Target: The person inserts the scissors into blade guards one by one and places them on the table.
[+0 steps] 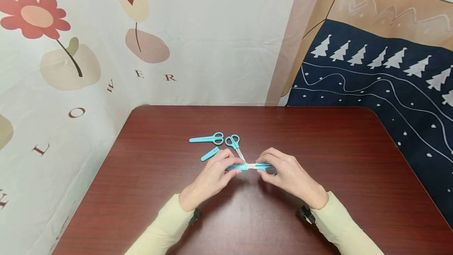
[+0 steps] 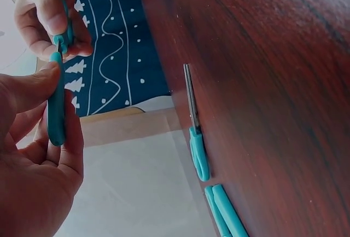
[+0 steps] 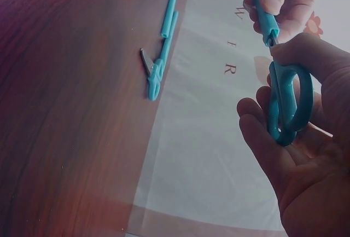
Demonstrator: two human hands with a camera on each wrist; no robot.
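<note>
My left hand (image 1: 214, 170) pinches a turquoise blade cover (image 2: 56, 108) between thumb and fingers. Opposite it, my right hand (image 1: 291, 173) grips a pair of scissors (image 3: 305, 97) by the turquoise handles. The blades point left, and their tips reach into the mouth of the cover; a short stretch of bare metal shows between the hands. Both pieces are held in line above the table. Just beyond the hands lies a second pair of scissors (image 1: 232, 142), with its blades bare. A loose turquoise cover (image 1: 210, 154) rests beside my left fingers.
A third pair of scissors (image 1: 207, 139), its blades inside a cover, lies to the left of the bare pair on the dark red wooden table (image 1: 325, 137). Printed cloths hang behind the table, one pale with flowers (image 1: 219, 30) and one navy with trees (image 1: 354, 78).
</note>
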